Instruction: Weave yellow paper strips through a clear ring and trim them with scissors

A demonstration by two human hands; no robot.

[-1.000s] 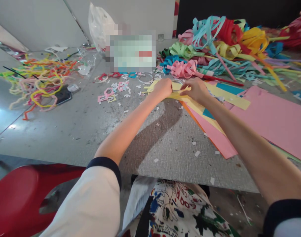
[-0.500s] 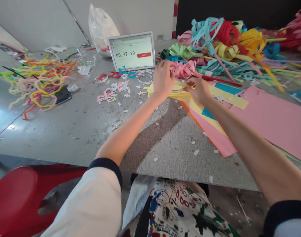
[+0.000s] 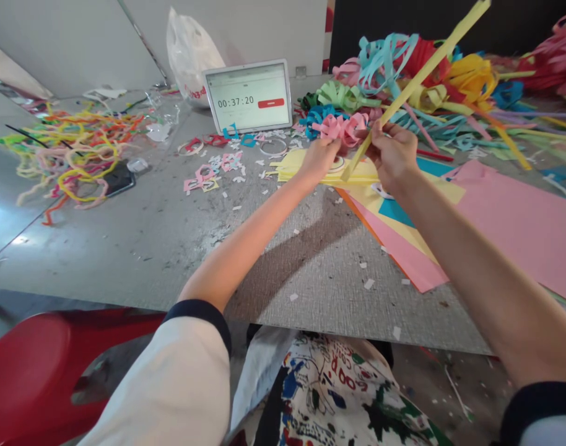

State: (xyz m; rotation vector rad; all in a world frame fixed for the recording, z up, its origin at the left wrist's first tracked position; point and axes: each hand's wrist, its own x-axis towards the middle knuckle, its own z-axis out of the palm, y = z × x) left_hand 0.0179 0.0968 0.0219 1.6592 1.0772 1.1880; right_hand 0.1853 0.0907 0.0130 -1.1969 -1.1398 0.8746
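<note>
Above the tabletop (image 3: pixel 139 248), gripping a long yellow paper strip (image 3: pixel 422 74) in the right hand (image 3: pixel 392 155), strip angling up and rightward, nearer that hand; left hand (image 3: pixel 319 158) resting curled beside a pink paper loop (image 3: pixel 341 127), hold unclear.

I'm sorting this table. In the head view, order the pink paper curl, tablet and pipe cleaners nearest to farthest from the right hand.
From the right hand:
1. Pink paper curl, just left.
2. Tablet, back of table.
3. Pipe cleaners, far left.
</note>
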